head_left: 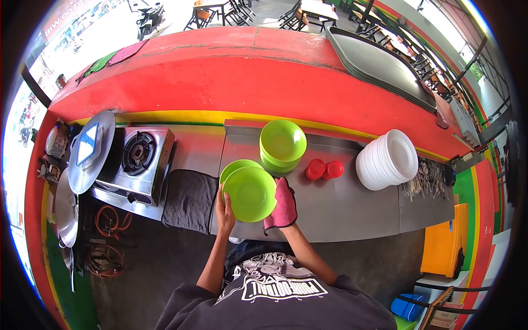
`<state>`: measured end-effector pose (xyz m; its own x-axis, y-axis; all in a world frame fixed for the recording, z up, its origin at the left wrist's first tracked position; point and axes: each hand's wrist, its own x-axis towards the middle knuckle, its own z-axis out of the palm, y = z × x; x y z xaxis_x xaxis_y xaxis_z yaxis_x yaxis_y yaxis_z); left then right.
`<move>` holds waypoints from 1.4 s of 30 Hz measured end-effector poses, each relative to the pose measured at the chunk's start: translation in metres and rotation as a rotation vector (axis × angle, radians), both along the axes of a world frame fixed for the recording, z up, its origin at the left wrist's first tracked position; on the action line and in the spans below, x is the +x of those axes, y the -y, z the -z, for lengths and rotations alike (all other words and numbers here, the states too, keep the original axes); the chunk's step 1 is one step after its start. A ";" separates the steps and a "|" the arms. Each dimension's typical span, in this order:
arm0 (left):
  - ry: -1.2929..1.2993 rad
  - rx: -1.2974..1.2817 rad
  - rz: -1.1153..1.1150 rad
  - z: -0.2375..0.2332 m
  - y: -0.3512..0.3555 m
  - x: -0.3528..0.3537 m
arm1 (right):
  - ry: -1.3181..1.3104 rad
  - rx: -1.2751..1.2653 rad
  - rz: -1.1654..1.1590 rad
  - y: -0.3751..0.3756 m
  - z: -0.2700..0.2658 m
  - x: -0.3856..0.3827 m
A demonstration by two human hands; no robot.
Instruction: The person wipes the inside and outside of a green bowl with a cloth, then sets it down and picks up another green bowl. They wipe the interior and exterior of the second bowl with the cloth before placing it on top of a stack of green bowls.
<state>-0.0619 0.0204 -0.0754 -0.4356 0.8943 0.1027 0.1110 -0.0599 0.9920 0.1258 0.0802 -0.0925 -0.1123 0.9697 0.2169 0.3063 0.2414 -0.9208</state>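
A green bowl [250, 193] is held over the metal counter's front edge. My left hand [224, 210] grips its left rim, fingers wrapped along the side. Another green bowl [236, 166] shows partly behind it, touching or very near it. On the right side, my right hand [281, 206] holds a pink cloth [283, 202] against the bowl; the cloth hides most of the fingers. Just beyond stands a stack of green bowls [282, 141]. Two small red containers [323, 169] sit to the right of that stack.
A dark cloth [190, 199] lies left of the bowls, beside a gas stove [137, 159]. White plates [386, 159] are stacked at the right, near a pile of cutlery [426, 180]. Trays [379, 63] rest on the red ledge [220, 77].
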 end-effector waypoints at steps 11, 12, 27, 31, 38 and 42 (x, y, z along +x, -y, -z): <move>-0.188 -0.024 -0.057 0.036 -0.024 -0.022 | -0.351 -0.115 0.073 -0.032 0.064 -0.028; -0.170 -0.033 -0.065 0.037 -0.025 -0.022 | -0.289 -0.135 0.071 -0.027 0.049 -0.026; -0.076 -0.142 -0.200 0.024 -0.018 0.004 | 0.212 0.304 -0.039 -0.013 0.015 -0.012; -0.375 -0.121 -0.377 0.034 -0.027 0.009 | 0.321 0.360 0.050 -0.012 -0.007 0.002; -0.470 0.043 -0.248 -0.014 -0.060 0.031 | -1.047 -0.275 0.214 -0.040 -0.001 0.026; -0.089 0.027 0.023 -0.028 -0.098 0.044 | -1.038 -0.163 0.303 -0.070 -0.004 0.055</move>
<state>-0.0183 0.1187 -0.0474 -0.4027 0.9005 0.1643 0.1967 -0.0901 0.9763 0.1807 0.1499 -0.0884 0.2992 0.9519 -0.0658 -0.6113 0.1383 -0.7792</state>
